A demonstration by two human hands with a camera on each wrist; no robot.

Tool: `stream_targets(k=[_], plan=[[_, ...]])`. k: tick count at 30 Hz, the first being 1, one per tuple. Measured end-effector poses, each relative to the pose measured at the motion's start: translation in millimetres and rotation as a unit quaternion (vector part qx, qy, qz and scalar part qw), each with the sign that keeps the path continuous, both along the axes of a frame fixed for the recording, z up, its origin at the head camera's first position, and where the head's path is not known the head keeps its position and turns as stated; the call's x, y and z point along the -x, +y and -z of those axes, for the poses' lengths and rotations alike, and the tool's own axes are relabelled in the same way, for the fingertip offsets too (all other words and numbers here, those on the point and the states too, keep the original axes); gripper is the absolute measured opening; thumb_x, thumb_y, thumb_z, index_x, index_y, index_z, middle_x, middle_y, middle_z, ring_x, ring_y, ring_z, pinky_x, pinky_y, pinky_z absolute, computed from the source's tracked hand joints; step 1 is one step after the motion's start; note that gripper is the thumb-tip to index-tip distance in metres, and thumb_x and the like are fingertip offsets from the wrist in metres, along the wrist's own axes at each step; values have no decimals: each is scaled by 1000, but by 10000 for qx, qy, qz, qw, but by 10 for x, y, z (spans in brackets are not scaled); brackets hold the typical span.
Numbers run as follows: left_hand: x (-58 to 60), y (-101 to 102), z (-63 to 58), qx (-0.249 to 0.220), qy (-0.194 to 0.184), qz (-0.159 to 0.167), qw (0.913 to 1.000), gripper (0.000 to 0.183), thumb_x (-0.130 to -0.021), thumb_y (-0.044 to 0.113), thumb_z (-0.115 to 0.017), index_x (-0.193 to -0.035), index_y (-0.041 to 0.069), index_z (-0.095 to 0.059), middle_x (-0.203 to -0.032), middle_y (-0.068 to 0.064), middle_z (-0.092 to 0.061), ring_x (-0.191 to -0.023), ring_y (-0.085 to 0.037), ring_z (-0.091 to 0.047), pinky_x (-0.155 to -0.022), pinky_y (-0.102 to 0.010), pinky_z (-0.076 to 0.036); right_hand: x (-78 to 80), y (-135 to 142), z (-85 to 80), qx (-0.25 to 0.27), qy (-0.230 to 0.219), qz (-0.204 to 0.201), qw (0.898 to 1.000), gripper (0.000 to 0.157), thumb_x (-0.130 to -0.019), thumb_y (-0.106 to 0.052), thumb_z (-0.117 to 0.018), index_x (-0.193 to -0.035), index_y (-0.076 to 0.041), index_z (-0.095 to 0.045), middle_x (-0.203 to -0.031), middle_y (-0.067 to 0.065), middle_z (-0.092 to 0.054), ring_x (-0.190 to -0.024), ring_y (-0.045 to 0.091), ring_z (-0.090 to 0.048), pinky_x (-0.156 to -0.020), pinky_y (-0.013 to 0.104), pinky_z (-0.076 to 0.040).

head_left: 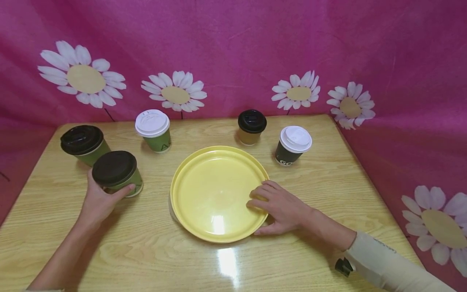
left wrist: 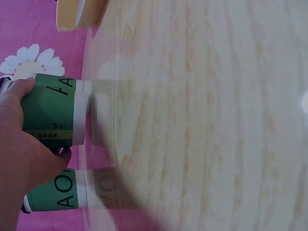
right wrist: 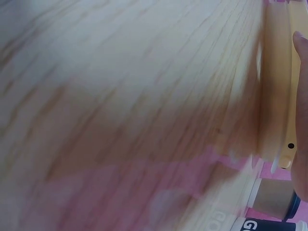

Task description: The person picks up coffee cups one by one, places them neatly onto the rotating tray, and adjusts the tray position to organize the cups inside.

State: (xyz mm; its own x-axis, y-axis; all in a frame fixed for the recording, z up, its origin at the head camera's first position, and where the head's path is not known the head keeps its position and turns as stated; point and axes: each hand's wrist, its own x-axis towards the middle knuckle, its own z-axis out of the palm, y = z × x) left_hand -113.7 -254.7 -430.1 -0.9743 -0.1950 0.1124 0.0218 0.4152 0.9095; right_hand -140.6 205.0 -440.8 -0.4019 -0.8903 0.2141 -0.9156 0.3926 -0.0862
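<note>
My left hand [head_left: 98,205] grips a green paper cup [head_left: 116,172] with a black lid at the left of the table, thumb on the near side. The left wrist view shows that cup [left wrist: 50,115] close up, its white base near the tabletop; whether it touches I cannot tell. A round yellow tray [head_left: 219,190] lies in the middle. My right hand [head_left: 284,207] holds the tray's right edge, fingers curled over the rim and thumb at the outside. In the right wrist view, the tray's side wall [right wrist: 276,86] shows beside the hand.
Behind the gripped cup stands another black-lidded green cup [head_left: 84,144]. A white-lidded green cup [head_left: 155,132], a black-lidded brown cup [head_left: 251,129] and a white-lidded black cup [head_left: 292,146] stand farther back on the wooden table [head_left: 146,251]. A pink flowered cloth [head_left: 233,48] hangs behind.
</note>
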Motion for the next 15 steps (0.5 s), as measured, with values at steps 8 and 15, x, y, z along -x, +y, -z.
stream_targets(k=[8,15], plan=[[-29,72,-53,-116,179,98,9997,88,-75,6,-74,-138,16,-14,-132,-7,-31,-114,-8,-37,-85,-6,-33,-1,1,1,16,5,0,10000,67,-71,-71,-54,-112,-19,-57,-111,1,-51,-106,19,-44,-103,41,-23],[-60,170,-88,-305,469,297,9980,89,-72,3,-75,-137,19,-17,-130,-5,-36,-111,-9,-42,-86,-10,-36,-1,-1,-3,48,19,-19,10000,67,-71,-71,-55,-112,-18,-57,-111,1,-51,-105,19,-45,-102,41,-23]])
